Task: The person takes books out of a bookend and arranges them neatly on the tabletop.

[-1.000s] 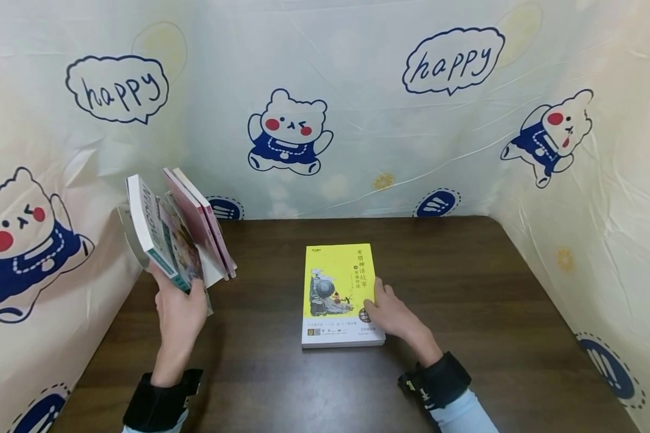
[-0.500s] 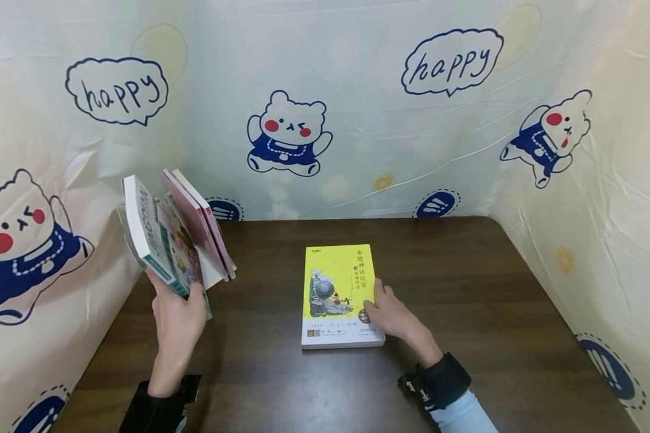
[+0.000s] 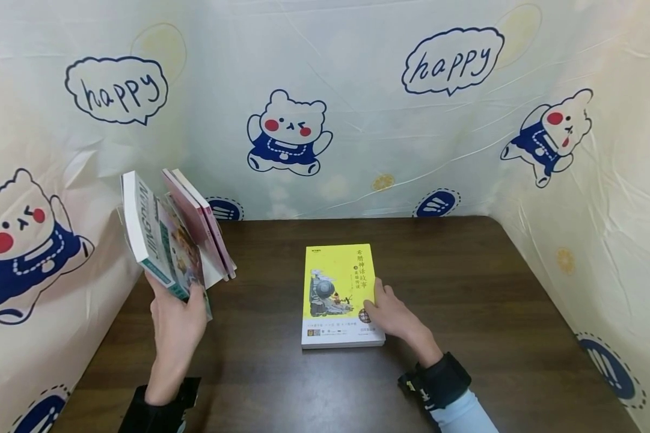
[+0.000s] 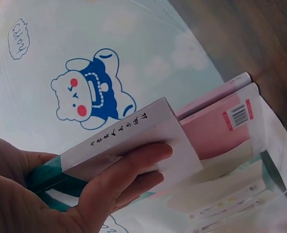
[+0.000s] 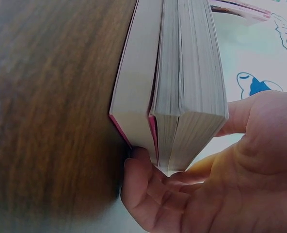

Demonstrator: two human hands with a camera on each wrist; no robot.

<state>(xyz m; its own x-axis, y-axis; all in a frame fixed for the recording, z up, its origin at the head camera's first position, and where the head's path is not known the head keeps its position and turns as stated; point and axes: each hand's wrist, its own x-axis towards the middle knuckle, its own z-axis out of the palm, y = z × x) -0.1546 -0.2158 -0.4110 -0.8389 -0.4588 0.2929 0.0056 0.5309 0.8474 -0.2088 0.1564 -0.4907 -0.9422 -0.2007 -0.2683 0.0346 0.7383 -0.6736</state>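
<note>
My left hand [image 3: 175, 331] grips a thick book [image 3: 148, 225] with a white and teal spine and a picture on its cover. It tilts upright at the table's left side, the thumb on one face and the fingers on the other. Beside it lean pink books [image 3: 197, 222], which show a barcode in the left wrist view. My right hand [image 3: 397, 313] holds the right edge of a yellow book [image 3: 338, 288] lying flat, its thumb on the cover. In the right wrist view, fingers curl round the lower corner of stacked page blocks [image 5: 187, 87], the lower with a pink-red cover edge.
The brown wooden table [image 3: 465, 270] extends around the yellow book. A pale cloth [image 3: 368, 150] with bears and "happy" bubbles hangs behind and on both sides. Pale printed material [image 4: 221, 199] lies beside the pink books in the left wrist view.
My left hand has drifted slightly left and toward me, and the white and teal book has tipped a little left. The right hand and yellow book stay put.
</note>
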